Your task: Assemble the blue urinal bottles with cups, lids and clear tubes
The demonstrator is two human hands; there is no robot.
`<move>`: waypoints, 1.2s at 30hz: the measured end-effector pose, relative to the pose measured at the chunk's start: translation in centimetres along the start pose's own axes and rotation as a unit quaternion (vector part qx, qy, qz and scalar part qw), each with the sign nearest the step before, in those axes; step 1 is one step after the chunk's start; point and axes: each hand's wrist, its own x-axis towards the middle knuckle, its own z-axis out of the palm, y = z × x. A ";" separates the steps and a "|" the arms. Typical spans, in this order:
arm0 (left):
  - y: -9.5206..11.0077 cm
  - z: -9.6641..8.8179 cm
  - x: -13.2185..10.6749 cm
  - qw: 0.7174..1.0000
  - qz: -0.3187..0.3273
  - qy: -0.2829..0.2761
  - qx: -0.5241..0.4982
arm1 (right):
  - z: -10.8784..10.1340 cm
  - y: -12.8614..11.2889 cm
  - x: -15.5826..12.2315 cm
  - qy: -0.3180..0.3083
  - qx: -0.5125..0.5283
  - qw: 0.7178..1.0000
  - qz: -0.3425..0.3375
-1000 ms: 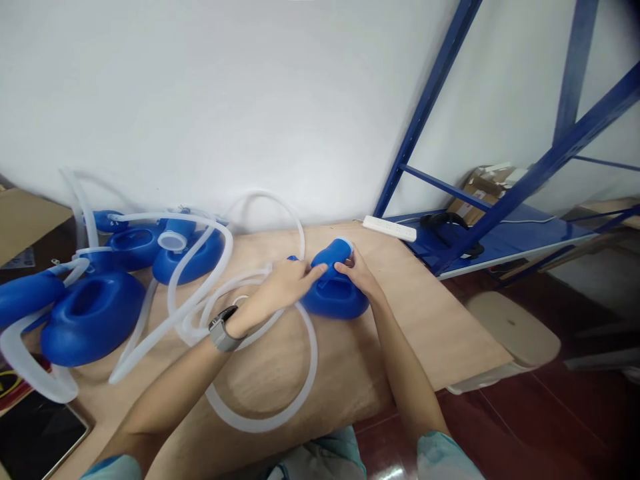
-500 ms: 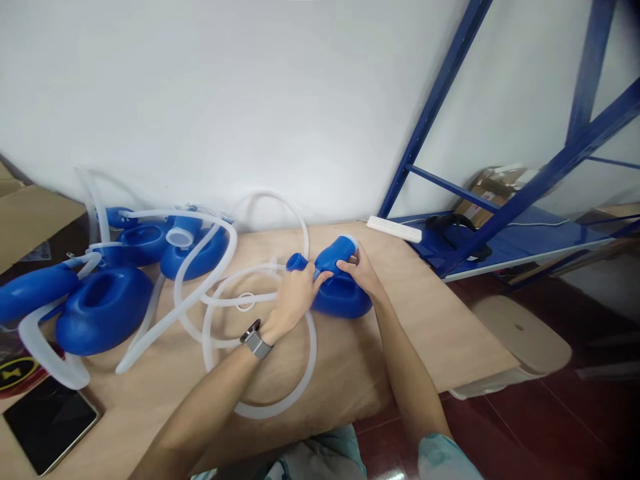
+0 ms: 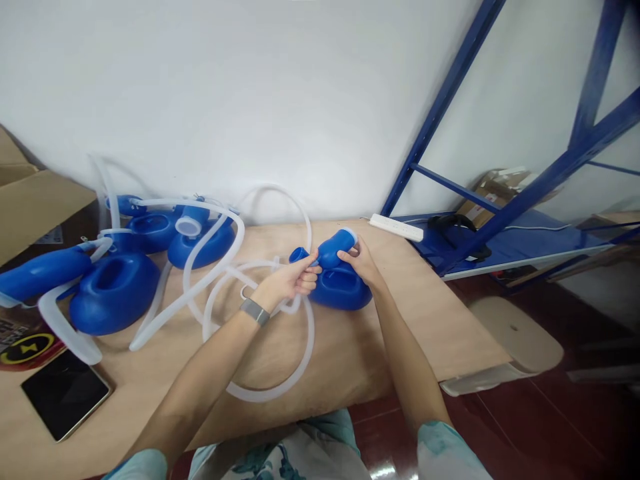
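A blue plastic vessel (image 3: 345,287) with an upturned spout lies on the wooden table (image 3: 400,320) in front of me. My right hand (image 3: 361,261) is closed round the spout near its rim. My left hand (image 3: 290,281) is closed on the clear hose (image 3: 273,390) where it meets a small blue connector (image 3: 299,254) beside the spout. The hose loops over the table toward me and back to the wall.
Several more blue vessels (image 3: 114,300) with tangled clear hoses (image 3: 200,267) lie at the left. A dark phone (image 3: 65,393) rests near the front left edge, a cardboard box (image 3: 35,200) beyond it. A white power strip (image 3: 396,227) and blue shelving (image 3: 500,227) stand right.
My left hand has drawn back from the vessel's spout and now grips the hose at the blue connector. The view has shifted a little rightward and down.
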 end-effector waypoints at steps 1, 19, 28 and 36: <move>0.0 -0.2 -0.2 1.000 -0.001 -0.015 0.003 | 0.0 0.0 0.0 -0.005 0.002 1.000 0.003; -3.0 3.5 -1.6 0.875 0.115 0.301 0.360 | 0.1 -0.3 0.3 0.029 -0.064 0.998 -0.002; -2.4 2.3 -1.9 0.993 0.058 0.101 0.008 | -0.6 0.7 0.7 0.082 -0.034 0.996 0.006; -4.1 -1.8 -5.4 0.952 0.146 0.164 0.213 | -0.8 0.8 1.5 0.072 -0.031 0.997 0.027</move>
